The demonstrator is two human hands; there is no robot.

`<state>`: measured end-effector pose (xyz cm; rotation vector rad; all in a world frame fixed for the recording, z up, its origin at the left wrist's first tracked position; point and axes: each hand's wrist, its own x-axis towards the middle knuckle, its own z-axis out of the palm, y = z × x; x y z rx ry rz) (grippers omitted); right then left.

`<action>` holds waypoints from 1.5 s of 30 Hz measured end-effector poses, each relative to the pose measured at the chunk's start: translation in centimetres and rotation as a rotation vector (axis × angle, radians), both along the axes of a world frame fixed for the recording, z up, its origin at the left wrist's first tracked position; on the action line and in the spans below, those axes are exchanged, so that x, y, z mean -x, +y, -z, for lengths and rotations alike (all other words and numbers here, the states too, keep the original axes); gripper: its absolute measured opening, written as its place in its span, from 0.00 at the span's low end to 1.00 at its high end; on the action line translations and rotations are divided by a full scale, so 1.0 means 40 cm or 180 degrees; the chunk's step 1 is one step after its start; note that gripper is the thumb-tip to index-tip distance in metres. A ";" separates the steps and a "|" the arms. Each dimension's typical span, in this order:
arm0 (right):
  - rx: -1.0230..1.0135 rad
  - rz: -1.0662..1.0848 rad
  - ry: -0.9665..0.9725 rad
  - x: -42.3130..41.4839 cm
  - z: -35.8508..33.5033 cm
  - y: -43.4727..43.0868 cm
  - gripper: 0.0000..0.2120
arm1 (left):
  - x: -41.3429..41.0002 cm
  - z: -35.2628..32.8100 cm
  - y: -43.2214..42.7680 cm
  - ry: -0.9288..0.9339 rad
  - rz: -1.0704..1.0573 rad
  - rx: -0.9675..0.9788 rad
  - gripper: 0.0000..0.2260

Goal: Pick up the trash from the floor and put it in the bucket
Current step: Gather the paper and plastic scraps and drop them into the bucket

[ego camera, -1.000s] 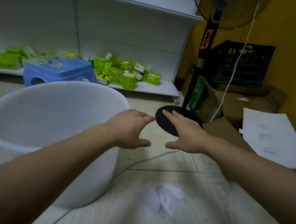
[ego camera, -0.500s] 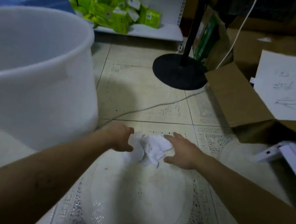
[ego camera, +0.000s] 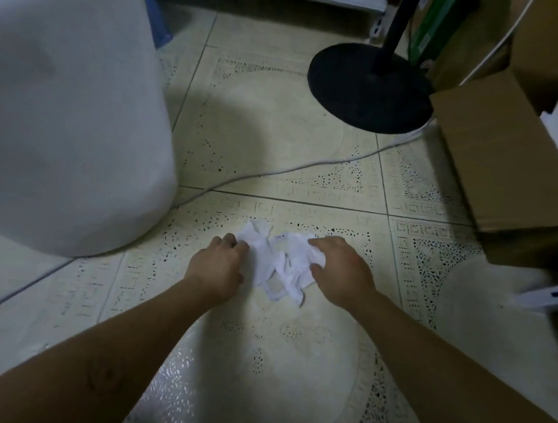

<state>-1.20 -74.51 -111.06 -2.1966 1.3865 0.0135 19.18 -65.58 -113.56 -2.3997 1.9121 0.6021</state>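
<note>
The crumpled paper [ego camera: 279, 263] lies on the floor tiles [ego camera: 276, 156], the bucket [ego camera: 58, 102] at ten o'clock. Your left hand [ego camera: 218, 267] pinches its left edge with curled fingers; your right hand [ego camera: 340, 269] cups the right side, fingers bent. Squeeze inward together, gather loose corners, then lift.

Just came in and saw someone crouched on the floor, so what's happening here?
A person is gathering crumpled white paper trash off the tiled floor. The left hand presses in on one side of it and the right hand on the other; whether either has closed on it is unclear. It lies on the floor, not yet lifted. The big white bucket it goes into stands close by on the left.
</note>
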 end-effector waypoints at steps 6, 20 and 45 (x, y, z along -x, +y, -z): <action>-0.0254 0.0245 -0.0075 -0.005 0.059 -0.032 0.24 | -0.027 0.014 0.025 0.0425 -0.0440 0.0649 0.07; -0.0070 0.1132 -0.1279 0.008 0.014 -0.038 0.10 | -0.081 -0.132 -0.030 0.0428 -0.0768 0.0931 0.08; 0.0298 0.0114 -0.1426 -0.085 -0.616 -0.050 0.12 | -0.149 -0.715 -0.158 -0.0191 0.0365 0.1079 0.11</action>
